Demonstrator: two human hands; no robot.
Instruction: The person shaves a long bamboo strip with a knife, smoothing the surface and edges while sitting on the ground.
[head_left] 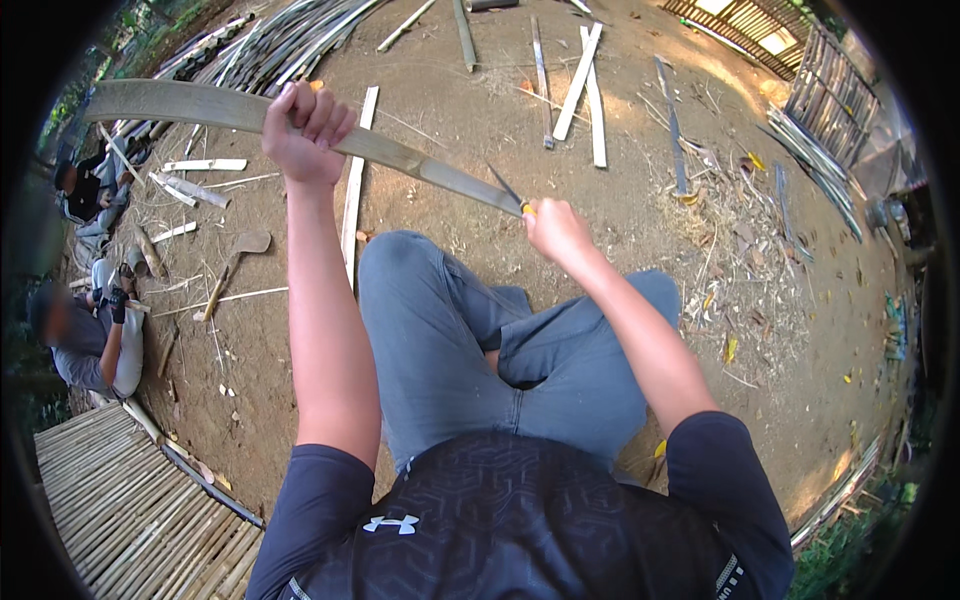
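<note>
A long, pale bamboo strip (430, 172) slants across in front of me, its wide end at the far left and its narrow end by my right hand. My left hand (305, 132) is closed around its middle part, knuckles upward. In my right hand (557, 232) I grip a knife (506, 188) with a yellow handle, mostly covered by my fingers. The dark, pointed blade angles up and leftward, against or just over the strip's narrow end. Whether my right fingers also hold the strip, I cannot tell. Both hands are beyond my crossed legs (430, 330).
Split bamboo pieces (577, 85) lie on the dirt ahead. A wooden-handled blade tool (236, 265) rests to the left. Two people (95, 340) sit at the far left. A pile of bamboo strips (270, 50) stands behind, and a slatted bamboo platform (140, 500) is at lower left.
</note>
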